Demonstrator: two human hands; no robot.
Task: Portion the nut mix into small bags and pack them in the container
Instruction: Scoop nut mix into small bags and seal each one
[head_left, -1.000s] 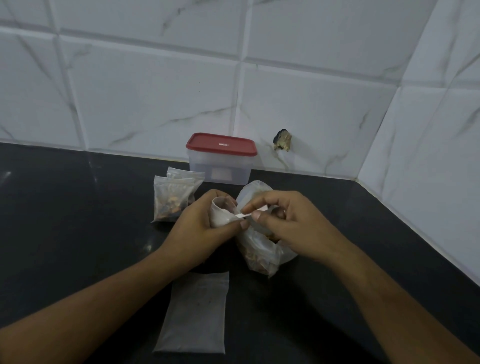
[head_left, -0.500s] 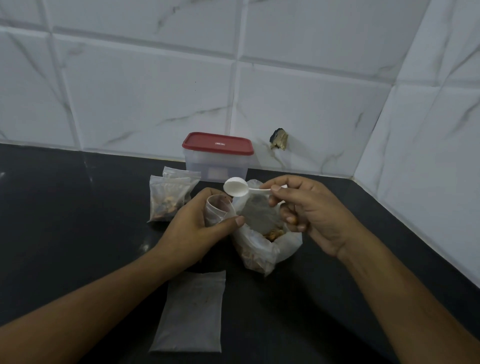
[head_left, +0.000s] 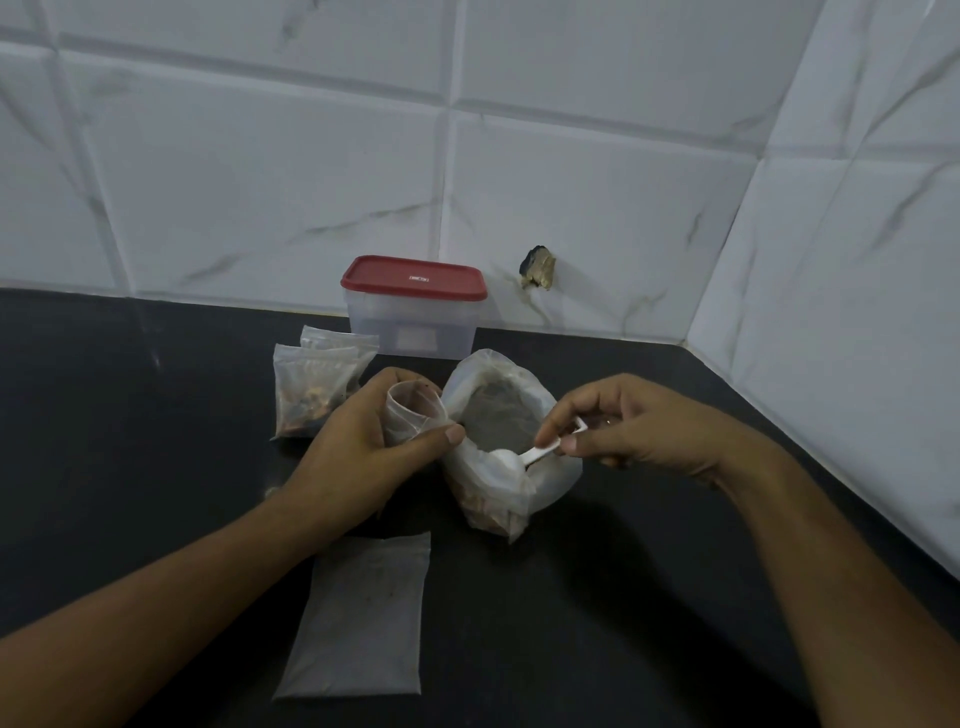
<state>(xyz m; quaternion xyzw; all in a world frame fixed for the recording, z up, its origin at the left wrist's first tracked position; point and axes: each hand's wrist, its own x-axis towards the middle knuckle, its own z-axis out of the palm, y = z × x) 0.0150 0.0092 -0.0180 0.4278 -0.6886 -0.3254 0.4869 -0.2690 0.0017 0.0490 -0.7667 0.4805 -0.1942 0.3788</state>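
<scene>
Nut mix (head_left: 488, 512): shows brown through the lower wall of the large clear bag (head_left: 558, 467), which stands at the middle of the dark counter (head_left: 156, 467). The bag's mouth is rolled down wide, likely so a spoon can reach in.
Spoon (head_left: 530, 456): small, white and plastic. Its bowl is dipped just inside the near rim of the large clear bag and its handle points right. I cannot tell whether it is loaded.
Right hand (head_left: 634, 431): pinches the handle end between thumb and forefinger. The other fingers are loosely curled over the bag's right side.
Small bag (head_left: 413, 410): clear and held upright, touching the left side of the large clear bag. Its mouth is rounded open and faces up. Keeping it this close probably makes the carry from the spoon short.
Left hand (head_left: 358, 457): fingers and thumb are curled round the Small bag, with the thumb across its front to keep the mouth open.
Filled bags (head_left: 317, 389): two small bags with nuts inside lie overlapped on the counter beyond the Left hand. They look like finished portions set near the box for packing.
Empty bag (head_left: 363, 618): lies flat on the counter close to the person, between the forearms. It is probably next in line.
Container (head_left: 410, 327): a clear box at the back against the tiled wall (head_left: 260, 182), with its red lid (head_left: 414, 277) on. Packing seems not yet begun, and I cannot make out what is inside.
Hole (head_left: 538, 267): a small broken patch in the wall, just right of the Container.
</scene>
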